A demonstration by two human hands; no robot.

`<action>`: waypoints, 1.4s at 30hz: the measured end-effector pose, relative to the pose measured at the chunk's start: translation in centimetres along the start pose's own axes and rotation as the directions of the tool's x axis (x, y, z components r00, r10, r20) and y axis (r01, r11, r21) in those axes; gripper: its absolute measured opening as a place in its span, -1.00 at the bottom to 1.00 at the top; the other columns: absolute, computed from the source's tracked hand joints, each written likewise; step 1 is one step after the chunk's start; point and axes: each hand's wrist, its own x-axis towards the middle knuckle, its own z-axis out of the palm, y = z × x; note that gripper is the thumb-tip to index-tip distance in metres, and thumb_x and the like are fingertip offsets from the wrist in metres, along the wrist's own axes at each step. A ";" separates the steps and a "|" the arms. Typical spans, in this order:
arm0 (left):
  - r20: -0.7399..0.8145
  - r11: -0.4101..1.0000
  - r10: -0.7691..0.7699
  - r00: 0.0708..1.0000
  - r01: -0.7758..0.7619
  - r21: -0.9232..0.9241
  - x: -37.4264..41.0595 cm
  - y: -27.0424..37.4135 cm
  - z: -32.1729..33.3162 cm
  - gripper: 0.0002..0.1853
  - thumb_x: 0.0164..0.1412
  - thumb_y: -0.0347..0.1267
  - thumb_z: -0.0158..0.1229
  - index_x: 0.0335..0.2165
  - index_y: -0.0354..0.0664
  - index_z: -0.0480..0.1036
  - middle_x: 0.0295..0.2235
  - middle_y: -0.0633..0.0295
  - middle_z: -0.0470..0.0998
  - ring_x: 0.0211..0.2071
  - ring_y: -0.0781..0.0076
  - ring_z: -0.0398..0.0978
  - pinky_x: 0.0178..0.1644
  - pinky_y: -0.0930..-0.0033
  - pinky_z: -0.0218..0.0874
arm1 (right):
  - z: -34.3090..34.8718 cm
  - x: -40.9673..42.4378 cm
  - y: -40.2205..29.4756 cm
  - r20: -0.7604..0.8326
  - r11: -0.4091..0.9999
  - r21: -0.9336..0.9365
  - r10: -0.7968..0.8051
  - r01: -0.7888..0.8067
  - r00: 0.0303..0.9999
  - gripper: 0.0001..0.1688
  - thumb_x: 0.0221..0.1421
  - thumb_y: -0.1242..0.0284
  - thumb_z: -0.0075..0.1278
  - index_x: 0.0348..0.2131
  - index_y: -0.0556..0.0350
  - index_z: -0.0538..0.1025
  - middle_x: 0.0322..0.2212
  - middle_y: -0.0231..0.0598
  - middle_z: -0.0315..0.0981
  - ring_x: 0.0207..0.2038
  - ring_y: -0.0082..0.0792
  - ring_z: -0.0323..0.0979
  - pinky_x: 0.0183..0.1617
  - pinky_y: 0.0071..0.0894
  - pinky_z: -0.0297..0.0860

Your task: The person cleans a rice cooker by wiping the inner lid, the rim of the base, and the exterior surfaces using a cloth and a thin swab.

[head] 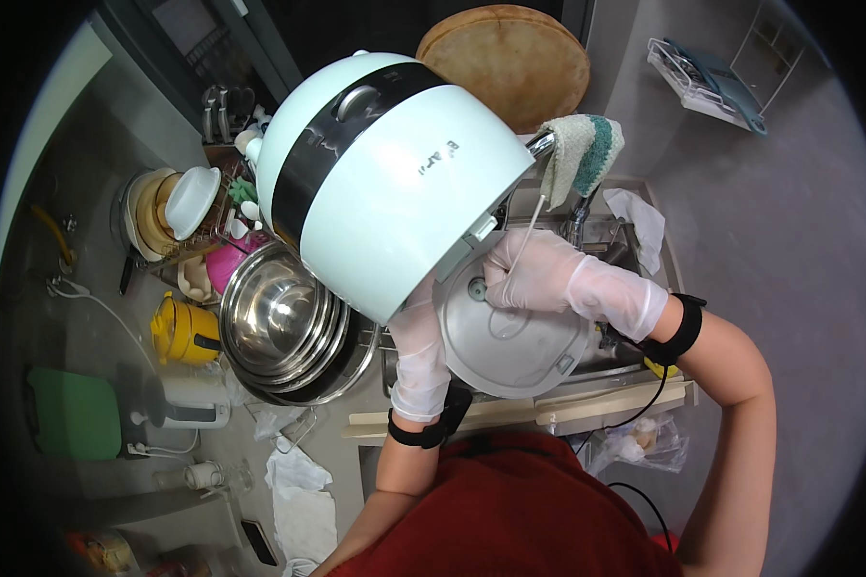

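Note:
A pale mint kitchen appliance with a black band and a silver knob is tilted over the sink. My gloved left hand holds it from below; the fingers are hidden behind its wall. A round grey plate with a small round fitting faces me below the mint body. I cannot tell whether this is a lid or the base. My gloved right hand is curled over the plate, near the fitting. A thin white stick or cord runs up from the fingers of that hand.
A metal sink with a tap and draped cloth lies below. Stacked steel bowls stand left, near a yellow container and a dish rack. A round wooden board leans behind.

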 end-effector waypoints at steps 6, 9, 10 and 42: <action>-0.123 0.998 -0.008 0.992 0.000 -0.067 1.3 -1.9 -1.5 -0.65 0.15 -0.58 0.15 -0.06 -0.30 0.40 -0.15 0.19 0.49 -0.19 0.43 0.46 -0.04 0.41 0.31 | 0.7 -0.4 0.4 0.018 0.964 0.247 0.101 -0.102 0.995 -0.88 -0.13 0.49 0.12 -0.65 0.11 0.53 -0.72 -0.37 0.40 -0.58 -0.55 0.37 -0.41 -0.45 0.33; -0.127 0.989 -0.056 0.990 0.037 -0.146 1.3 -2.0 -1.5 -0.65 0.14 -0.57 0.16 -0.06 -0.28 0.40 -0.17 0.20 0.49 -0.18 0.43 0.46 -0.03 0.40 0.32 | 1.8 -0.5 0.3 -0.053 0.953 0.290 0.112 -0.092 0.992 -0.88 -0.10 0.49 0.10 -0.64 0.09 0.53 -0.72 -0.34 0.41 -0.59 -0.51 0.37 -0.41 -0.43 0.33; -0.135 0.984 -0.072 0.988 0.047 -0.174 1.3 -1.9 -1.5 -0.65 0.14 -0.57 0.16 -0.07 -0.28 0.40 -0.17 0.20 0.49 -0.19 0.43 0.46 -0.03 0.40 0.32 | 2.2 -0.6 0.1 -0.097 0.962 0.262 0.106 -0.077 0.990 -0.87 -0.09 0.48 0.09 -0.64 0.08 0.53 -0.71 -0.32 0.42 -0.59 -0.49 0.38 -0.41 -0.43 0.33; -0.049 0.957 -0.205 0.978 0.190 -0.218 1.2 -0.6 -2.6 -0.57 0.28 -0.31 0.02 0.04 -0.34 0.32 -0.06 0.13 0.47 -0.07 0.33 0.47 0.03 0.31 0.34 | 2.5 -4.4 4.5 -0.495 0.449 0.725 -0.187 0.522 0.848 -0.91 -0.05 0.65 0.19 -0.43 0.19 0.59 -0.40 -0.32 0.48 -0.33 -0.55 0.40 -0.21 -0.57 0.33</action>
